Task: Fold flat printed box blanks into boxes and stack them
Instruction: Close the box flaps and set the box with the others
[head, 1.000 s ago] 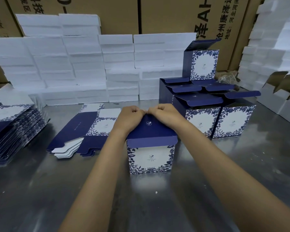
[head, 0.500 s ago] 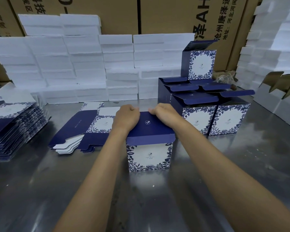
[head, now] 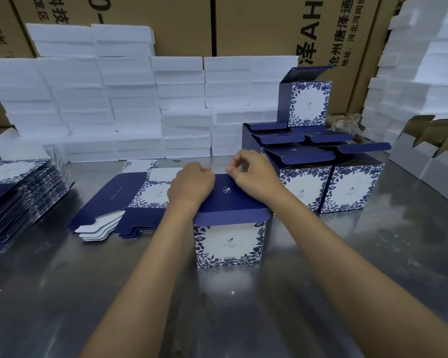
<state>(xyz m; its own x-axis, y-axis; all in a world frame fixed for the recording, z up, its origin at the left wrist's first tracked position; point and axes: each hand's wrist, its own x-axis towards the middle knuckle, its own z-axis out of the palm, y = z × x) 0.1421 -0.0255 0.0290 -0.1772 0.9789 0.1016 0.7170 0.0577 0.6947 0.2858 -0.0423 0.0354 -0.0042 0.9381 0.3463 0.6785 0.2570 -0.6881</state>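
Observation:
A folded blue-and-white floral box (head: 229, 244) stands upright mid-table, its dark blue lid (head: 233, 202) lying closed on top. My left hand (head: 192, 184) sits on the lid's far left corner with its fingers curled over the far edge. At the far right part of the lid, my right hand (head: 254, 174) rests its heel on the lid; its curled fingers are lifted off the edge and hold nothing I can see. Several flat blanks (head: 130, 195) lie just left of the box. Folded boxes (head: 347, 187) with open lids are stacked at the right.
A tall pile of flat blanks (head: 18, 197) sits at the left edge of the metal table (head: 217, 306). White foam blocks (head: 114, 99) line the back, with brown cartons (head: 166, 21) behind. White corrugated cartons (head: 429, 156) stand at the right.
My hands, which met at the middle of the lid's far edge, have spread apart. The right hand's fingers have lifted off the edge. The lid now lies flatter on the box.

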